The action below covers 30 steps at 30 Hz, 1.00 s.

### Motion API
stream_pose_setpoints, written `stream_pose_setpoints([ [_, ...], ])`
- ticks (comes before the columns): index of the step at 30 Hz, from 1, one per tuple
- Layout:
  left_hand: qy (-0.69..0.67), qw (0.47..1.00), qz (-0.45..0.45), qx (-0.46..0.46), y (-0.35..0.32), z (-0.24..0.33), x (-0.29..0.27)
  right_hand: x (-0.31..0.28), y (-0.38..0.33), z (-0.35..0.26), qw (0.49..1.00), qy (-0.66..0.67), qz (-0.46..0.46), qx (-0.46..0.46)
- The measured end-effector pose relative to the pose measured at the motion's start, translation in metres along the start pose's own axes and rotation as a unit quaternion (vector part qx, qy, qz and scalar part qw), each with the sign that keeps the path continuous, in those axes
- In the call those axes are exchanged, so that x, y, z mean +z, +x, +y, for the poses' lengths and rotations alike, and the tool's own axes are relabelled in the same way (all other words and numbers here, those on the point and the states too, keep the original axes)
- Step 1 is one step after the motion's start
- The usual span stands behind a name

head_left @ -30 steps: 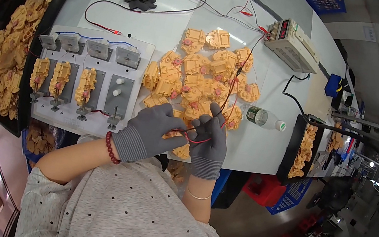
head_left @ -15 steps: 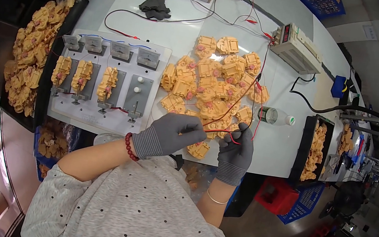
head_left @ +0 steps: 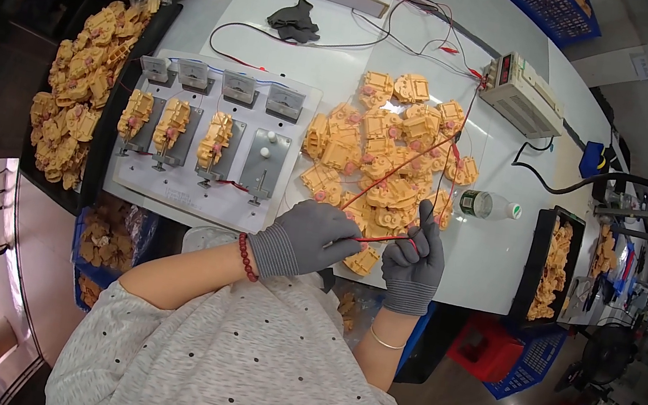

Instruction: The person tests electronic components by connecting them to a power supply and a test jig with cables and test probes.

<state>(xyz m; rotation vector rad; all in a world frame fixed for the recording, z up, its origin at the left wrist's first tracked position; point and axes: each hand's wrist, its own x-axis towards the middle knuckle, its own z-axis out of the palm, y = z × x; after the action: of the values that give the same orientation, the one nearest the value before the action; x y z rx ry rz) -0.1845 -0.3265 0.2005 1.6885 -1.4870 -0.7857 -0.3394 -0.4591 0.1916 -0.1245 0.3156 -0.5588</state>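
From the head view, your grey-gloved left hand [head_left: 310,238] and grey-gloved right hand [head_left: 415,255] each have a closed grip on the thin red wire [head_left: 383,238] stretched between them, at the near edge of the white desk [head_left: 494,255], just near the heap of small orange plastic parts [head_left: 387,149]. Pulled too taut, I judge the wire could slip free or drag parts off the edge.

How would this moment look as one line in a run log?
left hand: holds red wire | right hand: holds same wire | beneath: pile of orange parts | left: test fixture board
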Motion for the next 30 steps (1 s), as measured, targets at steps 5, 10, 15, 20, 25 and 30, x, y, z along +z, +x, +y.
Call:
stream_pose_setpoints([
  [5, -0.007, 1.000, -0.016, 0.010, -0.001, 0.002, 0.001, -0.004, -0.001, 0.000, 0.989, 0.140, 0.034, 0.029],
  [10, -0.060, 0.997, 0.030, 0.034, -0.001, 0.006, 0.000, 0.021, -0.002, 0.016, 0.988, -0.033, 0.148, -0.040],
  [15, -0.140, 0.989, 0.045, -0.027, -0.001, 0.011, -0.004, -0.005, -0.009, 0.014, 0.989, -0.096, 0.083, -0.079],
  [20, -0.130, 0.991, 0.023, -0.032, -0.007, 0.010, 0.004, 0.004, -0.012, 0.021, 0.971, -0.140, 0.167, -0.099],
  [25, -0.140, 0.989, -0.004, -0.049, -0.006, 0.014, 0.010, 0.014, -0.013, 0.035, 0.964, -0.195, 0.160, -0.080],
  [30, -0.021, 0.995, -0.046, 0.084, 0.010, 0.012, 0.001, -0.003, -0.012, 0.032, 0.982, -0.143, 0.020, -0.124],
])
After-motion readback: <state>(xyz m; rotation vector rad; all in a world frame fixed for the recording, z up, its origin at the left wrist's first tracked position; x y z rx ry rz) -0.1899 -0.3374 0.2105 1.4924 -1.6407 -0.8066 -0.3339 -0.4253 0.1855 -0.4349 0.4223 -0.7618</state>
